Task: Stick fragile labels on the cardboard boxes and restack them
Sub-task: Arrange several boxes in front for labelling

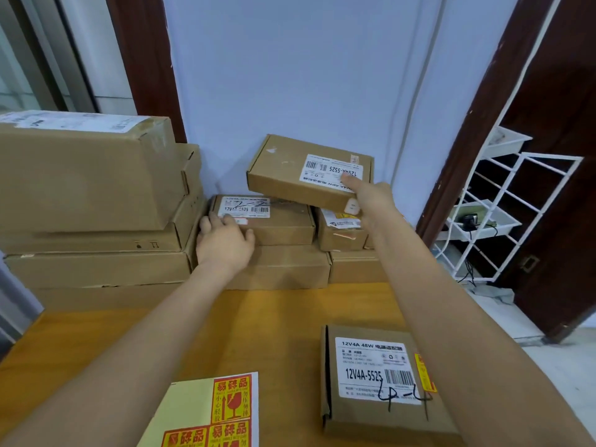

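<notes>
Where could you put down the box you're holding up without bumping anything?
The right hand holds the lifted box. Bare wooden table lies between the label sheet, the near box and the stacked boxes. The back is crowded; the left hand rests on a small box there.

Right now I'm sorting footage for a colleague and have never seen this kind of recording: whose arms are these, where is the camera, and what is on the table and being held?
No machine here: a person wears one wide-angle camera on the head, looking forward and down, so both bare arms reach away from you. The right hand grips a small lifted box, tilted above the stack against the wall. The left hand rests on another small box in that stack. On the wooden table lie a labelled box bearing a fragile sticker on its right edge, and a sheet of fragile labels. Larger cartons are piled on the left.
</notes>
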The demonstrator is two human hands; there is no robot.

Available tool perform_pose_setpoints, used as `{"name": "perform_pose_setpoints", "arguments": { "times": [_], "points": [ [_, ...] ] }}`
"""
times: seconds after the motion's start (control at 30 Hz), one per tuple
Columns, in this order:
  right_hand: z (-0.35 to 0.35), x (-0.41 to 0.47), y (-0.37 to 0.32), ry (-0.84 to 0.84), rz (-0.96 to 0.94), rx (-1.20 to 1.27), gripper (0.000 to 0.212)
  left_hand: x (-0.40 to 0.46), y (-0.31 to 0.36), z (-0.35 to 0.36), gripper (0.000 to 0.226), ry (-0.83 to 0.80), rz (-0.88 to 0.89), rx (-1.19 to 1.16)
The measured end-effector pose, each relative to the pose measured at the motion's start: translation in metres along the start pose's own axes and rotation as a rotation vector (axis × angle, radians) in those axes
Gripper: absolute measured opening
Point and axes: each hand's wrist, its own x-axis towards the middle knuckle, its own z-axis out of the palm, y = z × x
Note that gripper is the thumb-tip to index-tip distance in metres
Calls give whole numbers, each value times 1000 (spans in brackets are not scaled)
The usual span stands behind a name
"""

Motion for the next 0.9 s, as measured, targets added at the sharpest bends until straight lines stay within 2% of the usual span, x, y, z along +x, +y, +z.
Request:
{"name": "perform_pose_setpoints", "arguments": {
  "times": [0.07, 0.17, 0.23, 0.37, 0.47, 0.57, 0.63, 0.77, 0.9],
  "points": [
    [-12, -1, 0, -2, 16, 35, 68, -5, 5, -4, 57, 32, -9, 14],
    [-22, -4, -1, -5, 28, 87, 33, -12, 10, -8, 56, 12, -16, 94],
    [-25, -8, 0, -12, 41, 111, 21, -17, 11, -10, 57, 21, -21, 141],
    [-27, -18, 0, -20, 54, 145, 25, -32, 11, -14, 57, 28, -45, 124],
    [-30, -26, 2, -38, 78, 170, 47, -46, 10, -13, 50, 43, -66, 51],
    [-34, -30, 5, -46, 114, 182, 36, -60, 9, -10, 42, 117, -92, -53],
    [-36, -32, 9, -49, 122, 193, 35, -67, 7, -8, 38, 167, -134, -172],
    [-38, -33, 16, -40, 150, 195, 57, -79, 3, 2, 31, 262, -234, -370],
    [-40, -38, 17, -34, 156, 216, 62, -85, 10, 3, 53, 307, -420, -662]
  ]
}}
